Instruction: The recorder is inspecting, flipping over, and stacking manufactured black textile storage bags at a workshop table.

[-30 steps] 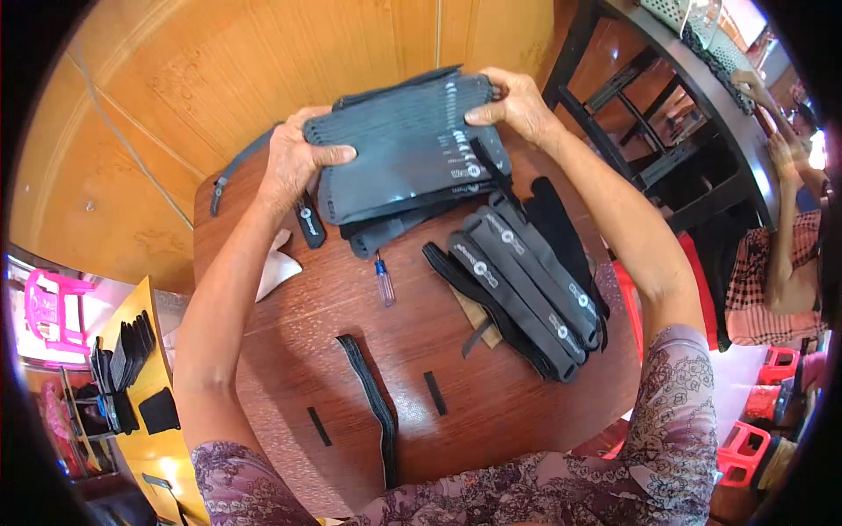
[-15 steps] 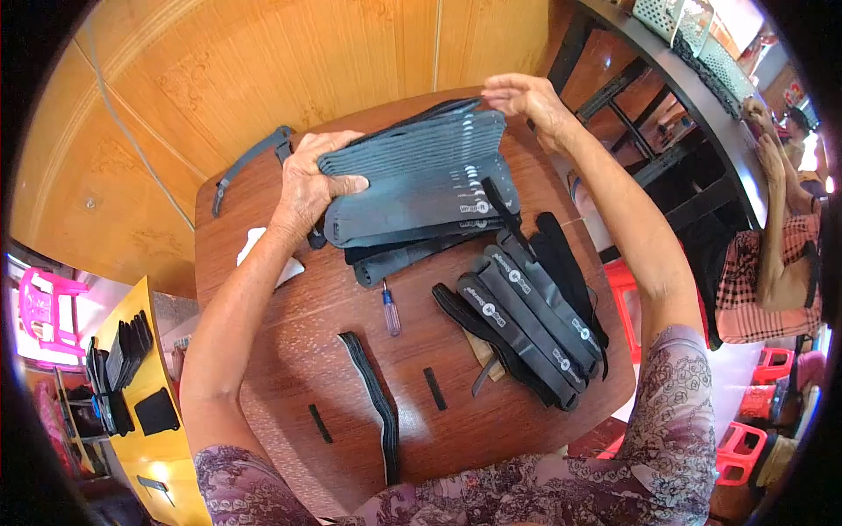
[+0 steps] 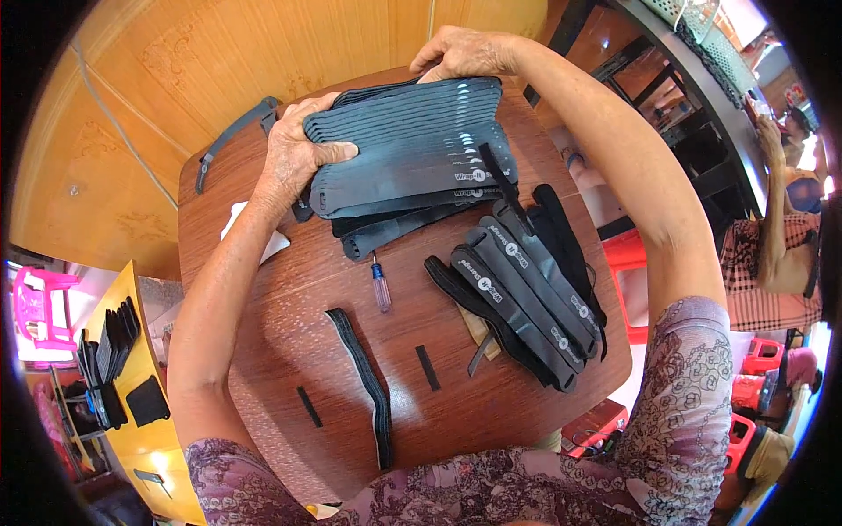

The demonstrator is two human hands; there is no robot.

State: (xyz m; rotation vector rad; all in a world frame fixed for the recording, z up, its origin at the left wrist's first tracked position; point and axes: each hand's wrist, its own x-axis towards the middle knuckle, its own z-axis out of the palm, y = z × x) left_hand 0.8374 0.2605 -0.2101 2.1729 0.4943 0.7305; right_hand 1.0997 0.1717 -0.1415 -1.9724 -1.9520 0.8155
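Note:
A thick fanned stack of flat black straps (image 3: 395, 131) with printed ends lies at the far side of the brown table (image 3: 289, 342). My left hand (image 3: 294, 153) grips its left end, thumb on top and fingers round the far side. At the stack's far edge, my right hand (image 3: 460, 54) bends its fingers down onto the straps; its fingertips are partly hidden. Nearer to me on the right sits a bundle of black straps (image 3: 526, 298). A small screwdriver (image 3: 380, 285) with a clear handle lies just in front of the stack.
A long dark strap (image 3: 364, 377) and two short black strips (image 3: 427, 367) lie near me. A loose strap (image 3: 232, 145) rests at the far left, by the wooden wall (image 3: 246, 53). White paper (image 3: 272, 245) lies near my left forearm. Another person sits at the right.
My right hand has moved left from beyond the stack's right end to its far edge, its fingers now bent down. My left hand keeps its grip. The whole view has shifted slightly.

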